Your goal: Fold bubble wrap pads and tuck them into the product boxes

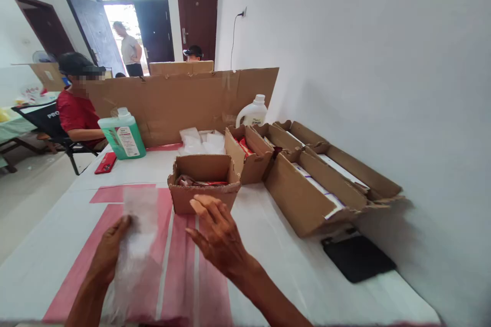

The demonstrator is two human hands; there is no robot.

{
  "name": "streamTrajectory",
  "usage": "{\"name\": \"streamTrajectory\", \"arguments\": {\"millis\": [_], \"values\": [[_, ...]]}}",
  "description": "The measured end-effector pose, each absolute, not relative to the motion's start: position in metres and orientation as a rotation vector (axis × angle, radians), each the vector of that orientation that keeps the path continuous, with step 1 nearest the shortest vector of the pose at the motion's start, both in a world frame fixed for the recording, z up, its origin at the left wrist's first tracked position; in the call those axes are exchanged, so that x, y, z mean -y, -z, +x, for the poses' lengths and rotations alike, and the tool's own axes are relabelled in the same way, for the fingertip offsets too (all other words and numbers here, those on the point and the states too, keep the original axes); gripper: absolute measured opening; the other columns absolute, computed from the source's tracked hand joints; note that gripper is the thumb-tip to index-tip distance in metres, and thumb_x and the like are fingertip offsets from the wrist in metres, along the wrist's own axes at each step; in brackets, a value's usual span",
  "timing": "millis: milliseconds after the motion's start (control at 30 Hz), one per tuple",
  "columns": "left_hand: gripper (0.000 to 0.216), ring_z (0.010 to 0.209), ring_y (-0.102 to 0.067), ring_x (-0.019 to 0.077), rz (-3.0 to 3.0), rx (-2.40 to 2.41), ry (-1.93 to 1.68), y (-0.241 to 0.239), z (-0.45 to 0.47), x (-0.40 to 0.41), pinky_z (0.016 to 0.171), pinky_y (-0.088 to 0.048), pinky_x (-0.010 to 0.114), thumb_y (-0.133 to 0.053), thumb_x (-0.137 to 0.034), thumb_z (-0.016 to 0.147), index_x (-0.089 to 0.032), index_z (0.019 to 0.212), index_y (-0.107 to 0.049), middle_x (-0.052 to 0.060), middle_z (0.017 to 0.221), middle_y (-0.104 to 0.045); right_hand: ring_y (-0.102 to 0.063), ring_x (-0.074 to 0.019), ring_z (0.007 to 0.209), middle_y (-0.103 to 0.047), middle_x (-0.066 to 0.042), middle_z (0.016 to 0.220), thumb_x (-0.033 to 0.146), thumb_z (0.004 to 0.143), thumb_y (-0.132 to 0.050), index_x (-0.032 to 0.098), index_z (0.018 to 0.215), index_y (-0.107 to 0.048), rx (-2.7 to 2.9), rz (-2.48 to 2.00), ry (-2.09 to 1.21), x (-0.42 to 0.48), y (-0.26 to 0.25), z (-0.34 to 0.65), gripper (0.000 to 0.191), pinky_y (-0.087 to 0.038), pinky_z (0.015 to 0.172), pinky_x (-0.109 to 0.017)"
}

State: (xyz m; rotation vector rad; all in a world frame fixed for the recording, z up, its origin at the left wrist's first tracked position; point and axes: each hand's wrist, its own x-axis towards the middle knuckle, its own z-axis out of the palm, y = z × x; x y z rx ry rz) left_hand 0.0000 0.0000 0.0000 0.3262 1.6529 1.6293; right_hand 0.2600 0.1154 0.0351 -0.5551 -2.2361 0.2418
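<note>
We judge that the step in hand is handling the clear plastic bag: the left hand holds it upright above the pink stripes of the surface, and its grip is pinching the bag between thumb and fingers. The right hand has its grip spread, with nothing visible in it. It is before the small cardboard box, which holds wrapped packets; whether the fingertips touch the front wall, we cannot tell.

In our judgement, a move into this box calls for lifting the right hand over the front wall, while a move to the bag calls for going leftward and finding its mouth, which we cannot make out.

About room, we see the open stretch of surface right of the small box, up to the long cardboard boxes near the wall. The left side is freer, but the surface's edge slopes there toward us.
</note>
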Motion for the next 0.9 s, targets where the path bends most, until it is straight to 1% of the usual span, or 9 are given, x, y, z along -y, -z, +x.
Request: {"name": "streamTrajectory", "arguments": {"millis": [100,133,200,267,333,500,667,800,900], "values": [[0.051,0.059,-0.060,0.0141,0.596,-1.542,-1.303,0.005,0.034,0.019,0.053,-0.046,0.024,-0.081,-0.061,0.068,-0.017,0.091,-0.072,0.001,0.073,-0.070,-0.062,-0.0258,0.119,-0.060,-0.017,0.138,0.041,0.082,-0.081,0.016,0.149,-0.042,2.051,-0.748,-0.927,-0.077,-0.018,0.261,0.081,-0.054,0.094,-0.038],[0.050,0.058,-0.059,0.0137,0.683,-1.490,-1.220,0.007,0.044,0.021,0.054,-0.045,0.024,-0.078,-0.062,0.072,-0.016,0.092,-0.072,0.001,0.072,-0.069,-0.065,-0.0238,0.112,-0.062,-0.015,0.134,0.042,0.080,-0.082,0.018,0.147,-0.045,1.977,-0.779,-1.160,-0.069,-0.013,0.261,0.080,-0.056,0.087,-0.034],[0.051,0.059,-0.059,0.0147,0.843,-1.417,-1.080,0.011,0.062,0.019,0.055,-0.045,0.025,-0.072,-0.064,0.078,-0.016,0.094,-0.073,0.002,0.072,-0.069,-0.067,-0.0181,0.090,-0.071,-0.007,0.110,0.044,0.084,-0.075,0.018,0.126,-0.063,1.825,-0.770,-1.523,-0.059,-0.003,0.264,0.051,-0.054,0.072,-0.026],[0.053,0.063,-0.061,0.0170,0.978,-1.414,-0.987,0.016,0.073,0.013,0.058,-0.047,0.027,-0.066,-0.066,0.081,-0.015,0.093,-0.073,0.004,0.075,-0.070,-0.059,-0.0125,0.067,-0.066,0.000,0.076,0.046,0.087,-0.068,0.015,0.089,-0.071,1.667,-0.785,-1.683,-0.058,0.007,0.269,0.031,-0.046,0.060,-0.022],[0.054,0.073,-0.064,0.0200,1.087,-1.491,-0.997,0.021,0.080,0.006,0.066,-0.050,0.030,-0.065,-0.068,0.080,-0.016,0.094,-0.072,0.006,0.083,-0.072,-0.045,-0.0089,0.054,-0.051,0.005,0.057,0.048,0.083,-0.069,0.016,0.065,-0.062,1.519,-0.884,-1.702,-0.061,0.016,0.277,0.038,-0.036,0.051,-0.021],[0.049,0.098,-0.067,0.0264,1.296,-1.979,-1.299,0.032,0.095,0.007,0.089,-0.054,0.042,-0.066,-0.064,0.079,-0.026,0.109,-0.068,0.008,0.111,-0.072,-0.033,-0.0072,0.052,-0.039,0.008,0.055,0.041,0.073,-0.076,0.019,0.059,-0.049,1.225,-1.110,-1.633,-0.069,0.034,0.291,0.037,-0.027,0.048,-0.022],[0.047,0.104,-0.066,0.0308,1.670,-1.901,-1.069,0.048,0.130,0.023,0.092,-0.053,0.047,-0.077,-0.057,0.072,-0.031,0.110,-0.068,0.008,0.111,-0.072,-0.032,-0.0084,0.056,-0.039,0.007,0.059,0.044,0.073,-0.075,0.020,0.063,-0.048,1.145,-1.242,-1.541,-0.065,0.040,0.288,0.038,-0.028,0.050,-0.023],[0.024,0.103,-0.068,0.0298,1.759,-1.904,-0.980,0.063,0.136,0.029,0.090,-0.053,0.047,-0.062,-0.038,0.082,-0.030,0.103,-0.070,0.008,0.107,-0.073,-0.027,-0.0081,0.055,-0.033,0.007,0.057,0.055,0.073,-0.076,0.022,0.060,-0.042,1.188,-1.390,-1.450,-0.061,0.040,0.293,0.050,-0.024,0.048,-0.024],[0.022,0.093,-0.070,0.0243,1.710,-1.845,-0.978,0.058,0.117,0.021,0.083,-0.055,0.038,-0.055,-0.030,0.080,-0.029,0.097,-0.070,0.005,0.098,-0.074,-0.025,-0.0074,0.051,-0.028,0.008,0.053,0.064,0.073,-0.073,0.023,0.056,-0.034,1.245,-1.391,-1.457,-0.058,0.042,0.306,0.059,-0.021,0.047,-0.024]]}}
